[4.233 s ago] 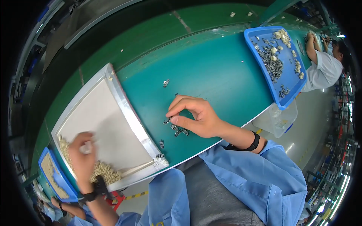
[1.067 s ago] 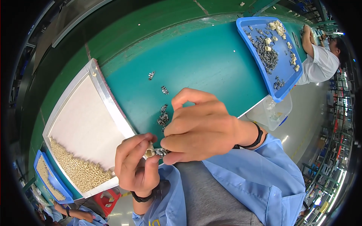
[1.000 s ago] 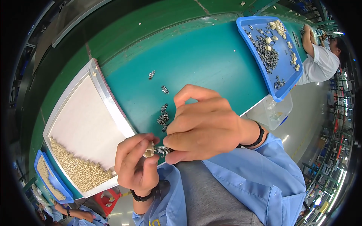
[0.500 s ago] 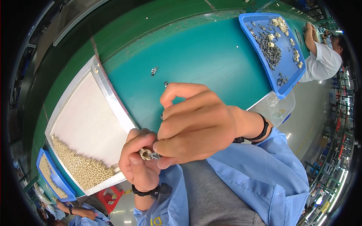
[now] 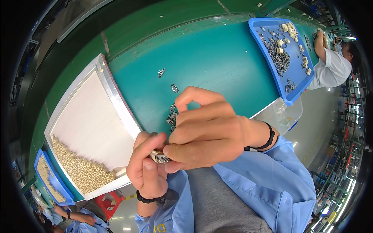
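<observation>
My left hand [image 5: 149,171] is closed around a small cream plastic ring-like piece [image 5: 154,156], gripped between thumb and fingers. My right hand [image 5: 210,134] pinches a small metal part [image 5: 163,158] at the open end of that piece. The metal part seems to sit partly in the opening; my fingers hide how deep. Just beyond my right fingers lies a small heap of metal parts [image 5: 171,117] on the green bench. Farther out are two separate ones, a metal part [image 5: 174,88] and another metal part [image 5: 161,72].
At the left, a white framed tray [image 5: 93,101] holds many cream pieces [image 5: 79,167] packed in its near corner. Beyond it stands a blue tray [image 5: 62,182] of cream pieces. At the far right, a blue tray [image 5: 297,83] holds metal parts and cream rings. A person [image 5: 334,66] works beyond it.
Both hands have shifted slightly right in the picture, still holding the cream piece and metal part together. The heap of metal parts on the bench shows more now.
</observation>
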The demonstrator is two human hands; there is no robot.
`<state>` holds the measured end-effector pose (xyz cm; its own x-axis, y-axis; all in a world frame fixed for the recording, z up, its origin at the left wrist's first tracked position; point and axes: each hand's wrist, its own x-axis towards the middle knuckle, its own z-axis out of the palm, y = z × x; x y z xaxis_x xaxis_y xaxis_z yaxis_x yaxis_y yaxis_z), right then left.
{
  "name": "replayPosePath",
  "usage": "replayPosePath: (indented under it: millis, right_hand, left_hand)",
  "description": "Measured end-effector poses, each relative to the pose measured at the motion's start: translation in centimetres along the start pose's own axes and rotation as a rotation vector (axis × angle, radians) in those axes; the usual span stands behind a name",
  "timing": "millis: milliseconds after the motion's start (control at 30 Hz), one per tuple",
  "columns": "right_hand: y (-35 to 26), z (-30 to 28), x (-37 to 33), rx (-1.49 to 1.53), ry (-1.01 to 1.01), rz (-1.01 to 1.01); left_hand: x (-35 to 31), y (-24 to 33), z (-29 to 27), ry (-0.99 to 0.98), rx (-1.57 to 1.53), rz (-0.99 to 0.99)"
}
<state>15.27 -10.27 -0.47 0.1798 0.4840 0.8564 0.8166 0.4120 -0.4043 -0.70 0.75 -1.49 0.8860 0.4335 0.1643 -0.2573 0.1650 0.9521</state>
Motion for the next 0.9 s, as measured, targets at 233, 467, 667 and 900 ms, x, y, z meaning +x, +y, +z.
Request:
replayPosePath:
  millis: [233, 467, 667, 900]
  right_hand:
    - [-0.6, -0.2, -0.5, -0.145, 0.004, -0.074]
    - [-1.1, 0.0, -0.7, -0.186, 0.068, -0.080]
    - [-1.4, -0.2, -0.6, -0.178, 0.042, -0.051]
    - [-1.0, -0.6, -0.9, -0.289, -0.035, -0.030]
  left_hand:
    - [-0.1, 0.0, -0.2, -0.029, 0.016, 0.017]
    - [-0.4, 0.0, 0.3, 0.000, -0.020, 0.038]
    - [-0.3, 0.2, 0.0, -0.026, 0.072, 0.051]
    - [-0.1, -0.8, 0.1, 0.007, 0.077, -0.043]
